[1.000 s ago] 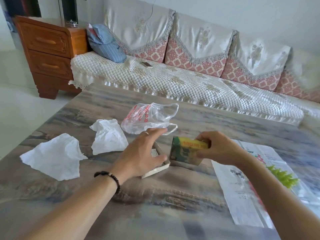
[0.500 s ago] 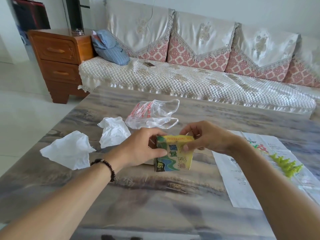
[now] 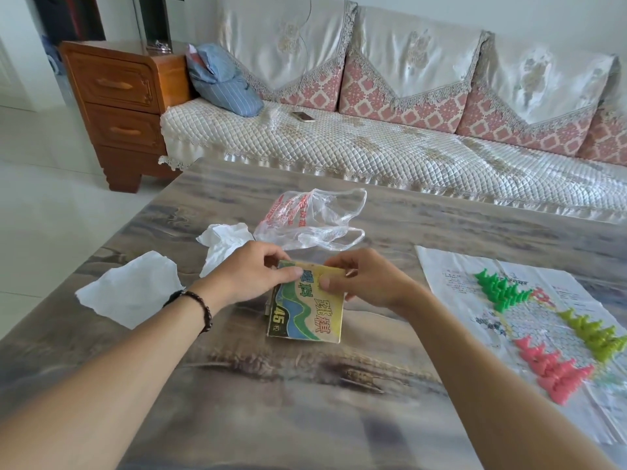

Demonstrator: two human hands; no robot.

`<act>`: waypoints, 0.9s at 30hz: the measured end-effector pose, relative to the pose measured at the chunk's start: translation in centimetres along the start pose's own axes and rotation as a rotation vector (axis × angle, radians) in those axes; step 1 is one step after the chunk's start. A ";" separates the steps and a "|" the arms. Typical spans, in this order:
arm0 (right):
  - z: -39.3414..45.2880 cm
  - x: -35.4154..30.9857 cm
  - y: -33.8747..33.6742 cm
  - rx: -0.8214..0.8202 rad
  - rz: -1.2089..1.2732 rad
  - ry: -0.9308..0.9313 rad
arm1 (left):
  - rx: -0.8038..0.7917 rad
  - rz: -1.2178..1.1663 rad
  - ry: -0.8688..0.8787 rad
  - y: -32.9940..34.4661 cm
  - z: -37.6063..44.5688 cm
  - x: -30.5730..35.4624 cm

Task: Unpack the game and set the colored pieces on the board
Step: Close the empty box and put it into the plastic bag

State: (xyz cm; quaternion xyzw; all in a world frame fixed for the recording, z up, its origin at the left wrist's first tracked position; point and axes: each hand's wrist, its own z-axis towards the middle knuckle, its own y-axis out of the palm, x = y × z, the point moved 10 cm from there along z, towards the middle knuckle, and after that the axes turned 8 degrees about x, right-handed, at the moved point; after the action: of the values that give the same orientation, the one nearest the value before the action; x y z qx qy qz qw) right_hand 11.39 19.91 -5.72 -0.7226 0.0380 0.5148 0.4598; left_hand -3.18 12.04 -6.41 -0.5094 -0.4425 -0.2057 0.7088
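Here both hands, left grip (image 3: 251,276) and right grip (image 3: 366,279), pinch the flat cardboard game box (image 3: 307,310).

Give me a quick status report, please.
Left hand and right hand pinch the game box top edge. Green, yellow-green, pink pieces on board sheet. Nothing in the way.

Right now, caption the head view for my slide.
Both hands pinch the game box beside the board holding colored pieces.
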 end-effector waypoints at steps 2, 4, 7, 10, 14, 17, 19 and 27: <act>0.3 0.1 0.3 -0.047 0.016 -0.009 | -0.006 0.017 0.011 0.2 0.9 -0.1; 0.5 0.3 0.2 -0.047 -0.029 -0.036 | -0.063 0.023 -0.004 1.1 1.6 -0.3; 1.3 0.3 -0.3 0.010 -0.058 -0.068 | -0.169 -0.038 -0.046 2.6 2.2 -0.7; 2.1 0.5 -0.5 0.045 -0.066 -0.079 | -0.191 -0.084 -0.067 2.8 3.0 -1.3; 3.2 1.4 -1.5 0.089 -0.099 -0.059 | -0.250 -0.140 -0.077 3.4 4.0 -1.0; 3.6 2.4 -2.3 0.112 -0.053 -0.016 | -0.226 -0.072 -0.053 3.6 5.0 -0.4; 3.4 3.6 -2.7 0.136 0.060 0.039 | -0.160 0.019 -0.031 3.5 5.7 -0.6; 1.5 5.6 -2.6 0.193 0.406 0.107 | 0.010 0.148 -0.009 2.5 4.7 -1.5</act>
State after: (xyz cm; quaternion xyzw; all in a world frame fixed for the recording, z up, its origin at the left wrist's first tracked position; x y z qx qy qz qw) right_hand 14.34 24.75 -8.58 -0.6790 0.2562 0.5515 0.4113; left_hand -4.05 17.00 -8.56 -0.5381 -0.4077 -0.1483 0.7227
